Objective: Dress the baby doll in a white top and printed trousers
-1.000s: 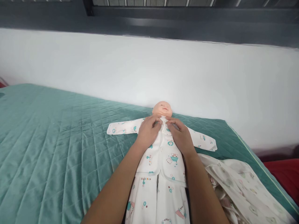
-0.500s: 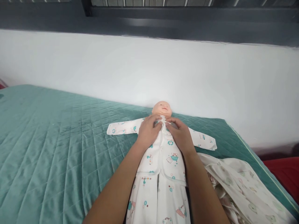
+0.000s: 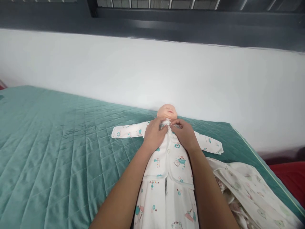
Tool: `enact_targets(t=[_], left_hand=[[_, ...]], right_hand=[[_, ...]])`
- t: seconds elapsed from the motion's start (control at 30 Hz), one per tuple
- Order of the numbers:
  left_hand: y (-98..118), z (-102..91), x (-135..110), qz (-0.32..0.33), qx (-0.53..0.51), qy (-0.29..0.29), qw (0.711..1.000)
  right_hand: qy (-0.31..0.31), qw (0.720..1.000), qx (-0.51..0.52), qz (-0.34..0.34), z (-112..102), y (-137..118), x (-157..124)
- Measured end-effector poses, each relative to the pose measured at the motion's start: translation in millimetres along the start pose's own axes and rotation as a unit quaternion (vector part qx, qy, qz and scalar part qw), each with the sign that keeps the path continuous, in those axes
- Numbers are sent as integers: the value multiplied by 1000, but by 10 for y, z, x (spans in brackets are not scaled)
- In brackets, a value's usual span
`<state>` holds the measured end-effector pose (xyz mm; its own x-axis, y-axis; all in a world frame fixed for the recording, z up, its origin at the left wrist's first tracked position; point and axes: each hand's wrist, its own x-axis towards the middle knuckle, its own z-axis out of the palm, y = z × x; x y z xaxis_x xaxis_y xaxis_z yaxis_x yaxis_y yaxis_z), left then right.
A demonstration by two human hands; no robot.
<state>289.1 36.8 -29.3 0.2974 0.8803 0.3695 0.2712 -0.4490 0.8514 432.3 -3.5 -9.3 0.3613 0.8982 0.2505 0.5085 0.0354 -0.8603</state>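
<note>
A baby doll (image 3: 167,110) lies on its back on the bed, its head toward the wall. It wears a white printed baby shirt (image 3: 179,159) with long sleeves spread to both sides, and matching baby pants (image 3: 152,203) lie below the shirt's hem. At the neckline, my left hand (image 3: 154,132) pinches the left front edge of the shirt. Opposite it, my right hand (image 3: 183,132) has thumb and fingers closed on the right front edge. The two thumbs nearly meet just below the doll's chin. Whatever fastener lies between the fingertips is hidden.
A green quilted bedspread (image 3: 59,143) covers the bed. To the right of the doll lies a crumpled white printed cloth (image 3: 247,181). Beyond the bed's right edge is a red object (image 3: 289,175). A white wall (image 3: 119,70) rises behind the doll's head.
The view has shifted slightly, so everything sits a little further right. My hands stay at the shirt's neckline, with the thumbs slightly closer together.
</note>
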Motion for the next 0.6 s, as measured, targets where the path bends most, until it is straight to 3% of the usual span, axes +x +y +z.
enact_targets(t=[0.23, 0.6], left_hand=[[-7, -22, 12, 39, 7, -7, 999], [8, -46, 9, 59, 1, -26, 998]], right_hand=[[59, 997, 5, -43, 55, 32, -66], [59, 994, 88, 7, 38, 11, -129]])
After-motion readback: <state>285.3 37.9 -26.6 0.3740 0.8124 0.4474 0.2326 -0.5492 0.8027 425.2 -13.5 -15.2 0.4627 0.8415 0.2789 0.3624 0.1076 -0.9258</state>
